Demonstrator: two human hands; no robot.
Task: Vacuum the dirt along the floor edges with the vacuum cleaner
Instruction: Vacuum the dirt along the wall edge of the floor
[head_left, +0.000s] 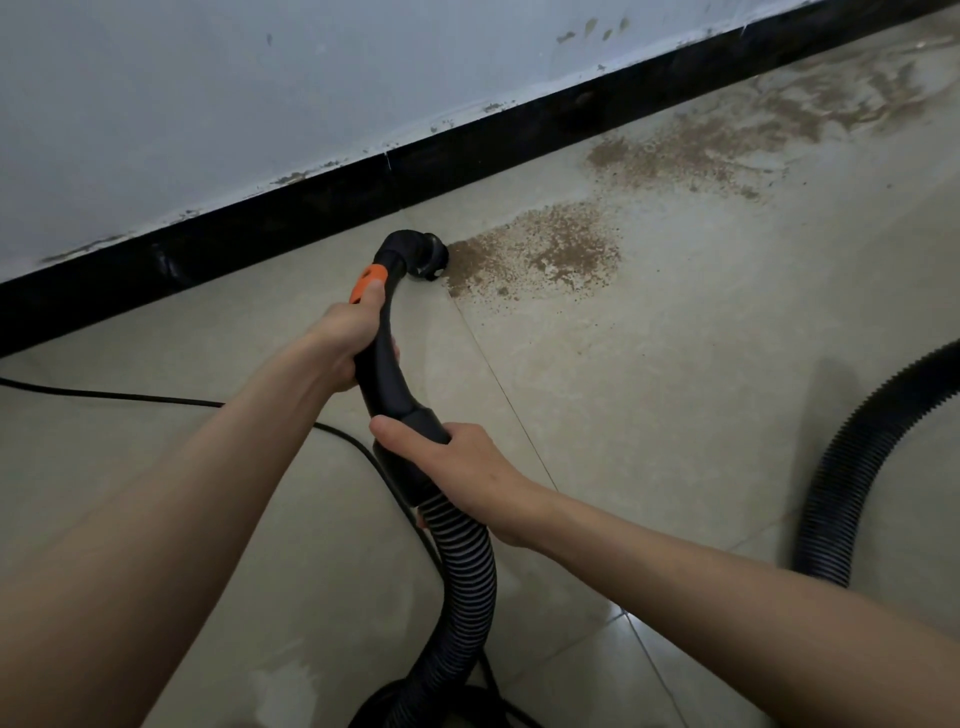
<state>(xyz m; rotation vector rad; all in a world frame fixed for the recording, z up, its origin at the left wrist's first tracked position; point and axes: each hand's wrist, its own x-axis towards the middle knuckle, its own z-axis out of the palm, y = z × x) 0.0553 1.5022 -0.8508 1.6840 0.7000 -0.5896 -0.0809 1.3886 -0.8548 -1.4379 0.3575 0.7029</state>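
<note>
1. The left hand (345, 345) grips the upper part of the black vacuum handle (382, 364), thumb by its orange slider (368, 283).
2. The right hand (460, 467) wraps the handle's lower end, just above the ribbed hose (467, 566).
3. The nozzle (428, 257) sits on the floor (675, 389) beyond both hands, near the black skirting (311, 202), touching the brown dirt (540, 252).

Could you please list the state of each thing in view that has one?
Left hand: grips the vacuum handle near its orange slider.
Right hand: grips the handle's lower end, above the ribbed hose.
Nozzle: down on the tiled floor, at the near edge of the dirt.
Dirt: brown patches lying along the black skirting.
Power cord: lying slack on the floor.
</note>
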